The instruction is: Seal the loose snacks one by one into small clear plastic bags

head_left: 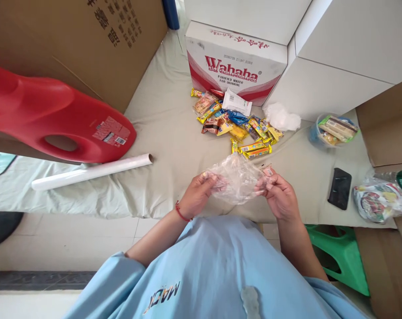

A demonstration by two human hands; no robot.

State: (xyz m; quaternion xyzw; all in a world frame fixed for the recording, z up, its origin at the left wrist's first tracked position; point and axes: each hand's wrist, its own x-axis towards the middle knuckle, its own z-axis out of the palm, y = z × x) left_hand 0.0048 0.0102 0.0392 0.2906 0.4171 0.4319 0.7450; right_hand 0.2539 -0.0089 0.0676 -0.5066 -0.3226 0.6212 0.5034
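A clear, crumpled plastic bag (238, 178) is held up between both hands, just above the near edge of the cloth-covered surface (161, 133). My left hand (198, 195) pinches its left side, fingers closed on the film. My right hand (278, 194) grips the right side, fingers curled, with a small snack packet (267, 169) showing at its fingertips. A pile of several wrapped snacks (236, 124), mostly yellow and orange, lies on the cloth just beyond the bag.
A Wahaha water carton (234, 62) stands behind the snacks, with a white crumpled bag (282, 116) beside it. A red jug (54, 119) and a white roll (91, 172) lie left. Right: a tub of snacks (335, 129), a black phone (339, 188), a filled bag (376, 201), a green stool (342, 257).
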